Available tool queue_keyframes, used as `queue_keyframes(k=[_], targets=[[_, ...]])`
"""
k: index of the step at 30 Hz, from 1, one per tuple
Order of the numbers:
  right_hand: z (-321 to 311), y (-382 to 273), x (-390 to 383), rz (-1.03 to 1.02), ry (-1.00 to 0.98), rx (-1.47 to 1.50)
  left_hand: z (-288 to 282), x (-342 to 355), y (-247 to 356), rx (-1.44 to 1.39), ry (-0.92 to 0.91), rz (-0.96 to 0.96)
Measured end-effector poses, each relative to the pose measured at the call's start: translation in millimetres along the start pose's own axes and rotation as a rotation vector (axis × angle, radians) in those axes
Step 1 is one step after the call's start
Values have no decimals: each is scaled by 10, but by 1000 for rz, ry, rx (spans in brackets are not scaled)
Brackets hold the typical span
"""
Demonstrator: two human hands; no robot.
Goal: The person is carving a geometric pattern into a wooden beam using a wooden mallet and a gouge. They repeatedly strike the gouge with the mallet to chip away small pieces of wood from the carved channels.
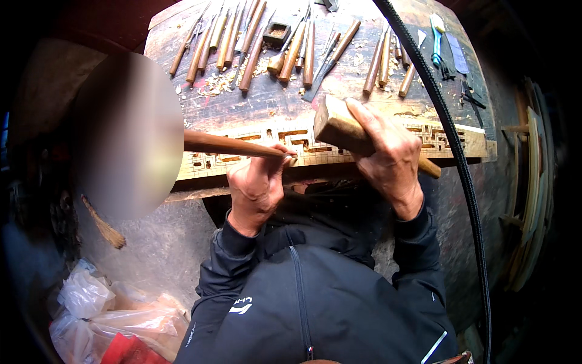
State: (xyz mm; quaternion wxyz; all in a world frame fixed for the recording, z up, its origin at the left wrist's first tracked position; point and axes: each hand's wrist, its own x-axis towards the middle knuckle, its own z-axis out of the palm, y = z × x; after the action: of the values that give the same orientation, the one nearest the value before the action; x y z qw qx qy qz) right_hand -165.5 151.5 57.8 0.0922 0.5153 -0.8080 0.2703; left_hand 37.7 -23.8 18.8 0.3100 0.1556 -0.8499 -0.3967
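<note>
Black cable (453, 130) arcs nearest us; our left hand (257, 182) grasps a wooden shaft (227, 144) slanting left-to-right, lower end rightward; apart, our right hand (391, 148) clasps a wooden block (339, 127).

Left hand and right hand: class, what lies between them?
The head view shows the mallet head and a stretch of carved board between left hand and right hand.

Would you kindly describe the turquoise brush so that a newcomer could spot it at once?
Find the wooden workbench bearing the carved board. Toward its far right side lies the brush. Its turquoise handle and pale bristles stand out from the brown-handled tools to its left.
</note>
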Motion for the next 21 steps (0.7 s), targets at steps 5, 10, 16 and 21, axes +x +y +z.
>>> queue_keyframes(k=[5,10,16,21], targets=[[-516,-123,629,-195,132,99,-55,66,130,190,-121,-18],[-978,-209,1019,-391,225,361,-59,113,152,281,-127,56],[-1219,-592,1090,-465,243,-30,-21,131,173,334,-68,180],[-1311,-515,1107,-452,356,18,-32,122,136,327,-37,219]])
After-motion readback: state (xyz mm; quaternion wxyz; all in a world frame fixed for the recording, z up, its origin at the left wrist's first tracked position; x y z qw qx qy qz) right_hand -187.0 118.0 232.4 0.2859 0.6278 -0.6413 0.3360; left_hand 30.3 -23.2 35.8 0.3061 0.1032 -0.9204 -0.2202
